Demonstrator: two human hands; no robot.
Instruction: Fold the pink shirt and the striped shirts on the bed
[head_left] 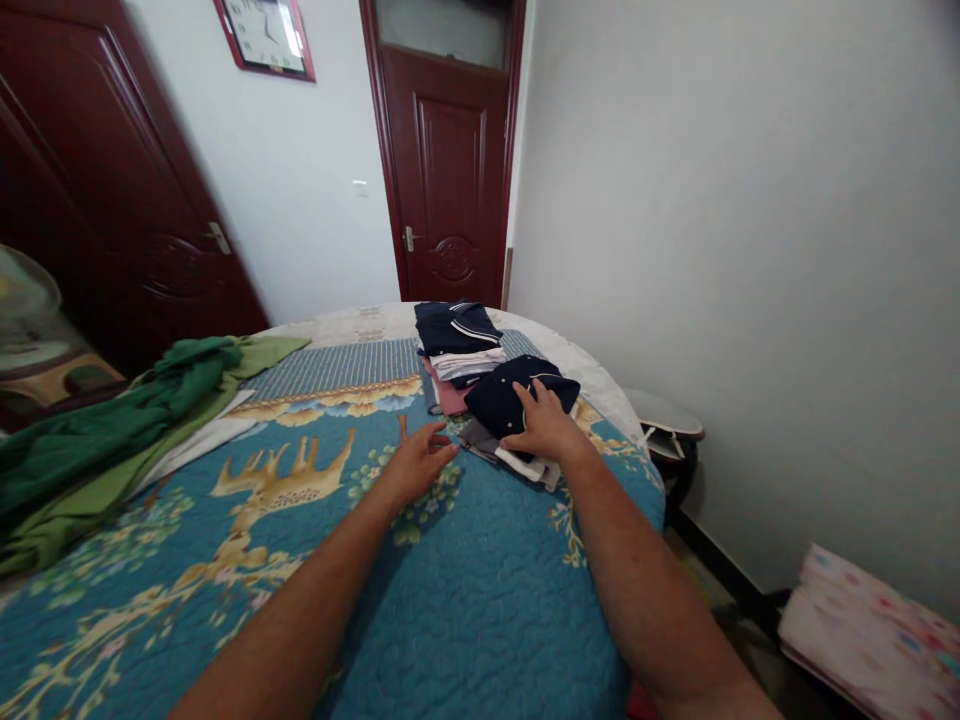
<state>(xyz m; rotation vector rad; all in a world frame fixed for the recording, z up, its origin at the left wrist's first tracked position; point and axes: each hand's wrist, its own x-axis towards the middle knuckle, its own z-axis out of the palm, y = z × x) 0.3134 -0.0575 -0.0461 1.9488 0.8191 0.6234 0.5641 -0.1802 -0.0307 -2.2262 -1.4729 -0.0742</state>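
My right hand [546, 425] rests on a folded dark navy garment [491, 400] with small light dots, its fingers spread over the cloth. That garment tops a small pile with grey and white folded clothes [529, 468] under it. My left hand [420, 462] is just left of this pile, fingers apart and holding nothing, over the blue quilt [480, 580]. Right behind stands a second stack of folded clothes [469, 365], pink, white and striped, with a navy garment with white trim [457, 328] on top.
Loose green garments [127, 420] and a white cloth [199, 450] lie on the left of the table. A lace tablecloth [585, 365] shows at the table's rounded edge. On the right are a round stool [664, 410] and a pink patterned box-like item [870, 630] by the wall.
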